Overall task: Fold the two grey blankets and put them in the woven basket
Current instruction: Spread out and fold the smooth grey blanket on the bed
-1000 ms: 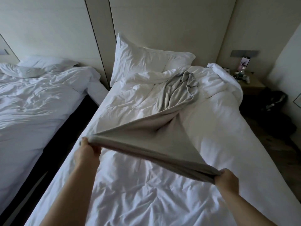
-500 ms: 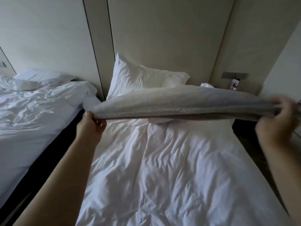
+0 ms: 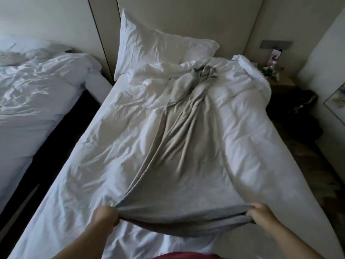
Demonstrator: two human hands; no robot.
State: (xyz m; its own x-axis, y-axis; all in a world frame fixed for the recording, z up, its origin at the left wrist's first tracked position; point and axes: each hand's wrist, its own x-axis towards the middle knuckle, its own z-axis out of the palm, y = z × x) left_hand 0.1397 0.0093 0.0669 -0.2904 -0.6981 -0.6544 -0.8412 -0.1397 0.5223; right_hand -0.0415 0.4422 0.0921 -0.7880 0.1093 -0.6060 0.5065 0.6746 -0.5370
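Head camera looks forward and down the bed [image 3: 84, 156], left hand [image 3: 106, 216] and right hand [image 3: 260, 218] nearest.

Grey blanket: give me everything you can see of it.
The blanket is soft, thin-looking grey cloth, unfolded, lying lengthwise on the white duvet. Its near edge is stretched wide, gripped by the left hand and right hand. Its far end is bunched in wrinkles near the pillow.

A grey blanket [image 3: 186, 176] lies lengthwise down the middle of a white duvet-covered bed [image 3: 89, 174]. Its near edge is spread wide and lifted; its far end is bunched in creased folds near the pillow [image 3: 158, 47].
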